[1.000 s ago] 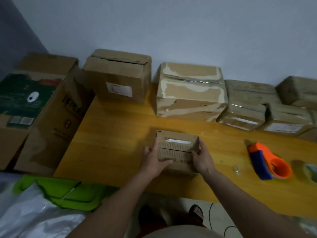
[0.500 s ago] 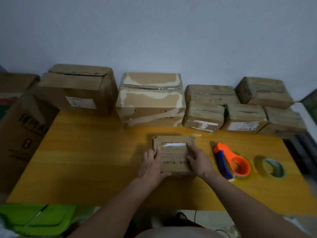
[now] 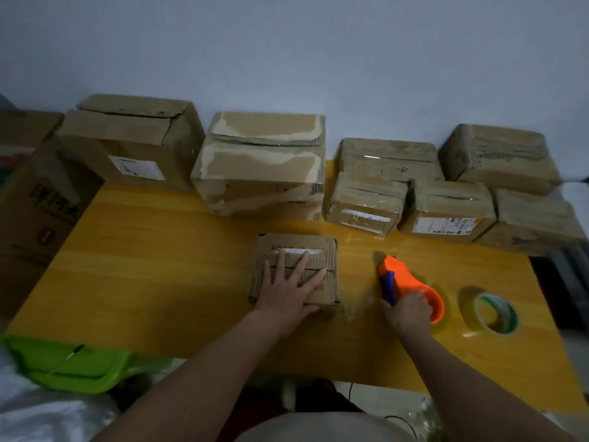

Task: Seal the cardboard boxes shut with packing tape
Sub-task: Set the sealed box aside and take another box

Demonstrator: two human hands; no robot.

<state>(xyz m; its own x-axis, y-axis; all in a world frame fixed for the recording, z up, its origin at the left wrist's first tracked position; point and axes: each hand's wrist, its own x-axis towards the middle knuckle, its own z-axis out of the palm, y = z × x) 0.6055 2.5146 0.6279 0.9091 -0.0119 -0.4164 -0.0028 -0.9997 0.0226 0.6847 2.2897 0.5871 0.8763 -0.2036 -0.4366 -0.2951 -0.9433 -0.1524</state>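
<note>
A person stands at a yellow wooden bench (image 3: 159,282), caught mid-reach. Nearest the edge, the right hand (image 3: 409,311) curls round the rear of an orange-and-blue tape dispenser (image 3: 411,287) that lies on the bench just right of the work; the grip looks shallow, and a hurried lift could let the tool twist or slip, its cutting end pointing away toward the far boxes. A loose roll of tape (image 3: 492,312) sits flat further right, near the bench's end, where a swinging elbow might knock it off.

The left hand (image 3: 291,288), fingers spread and flat, presses down on the small cardboard box (image 3: 325,250) at the middle of the bench, holding its two top flaps together over a visible seam. If that palm eases before tape lands, the flaps may spring apart; if it stays where it is, it covers the very line the tape must follow and could get stuck under the strip.

Beyond, along the wall, a row of cardboard boxes (image 3: 261,167) waits, several on the right already glossy with tape, the largest on the left (image 3: 127,145) with its flaps ajar. A dragged dispenser could catch the nearest of them.
</note>
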